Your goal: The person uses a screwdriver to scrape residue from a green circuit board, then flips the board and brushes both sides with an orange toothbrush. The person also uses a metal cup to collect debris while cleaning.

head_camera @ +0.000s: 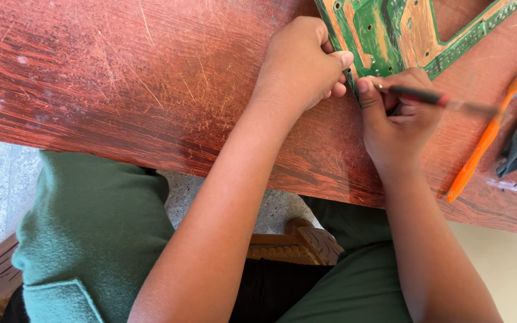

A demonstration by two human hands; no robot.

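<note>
- left hand [299, 63] fingers pinching near edge of green circuit board [390, 30], far right on tabletop [121, 78];
- right hand [397, 113] fingers gripping thin tool [417, 94], tip at board edge;
- work under way, extent unclear;
- orange toothbrush [480, 146] untouched, right

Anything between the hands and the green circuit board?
Nothing visible. The left hand already grips the circuit board at its lower edge, and the right hand holds a thin tool tip against that edge.
</note>
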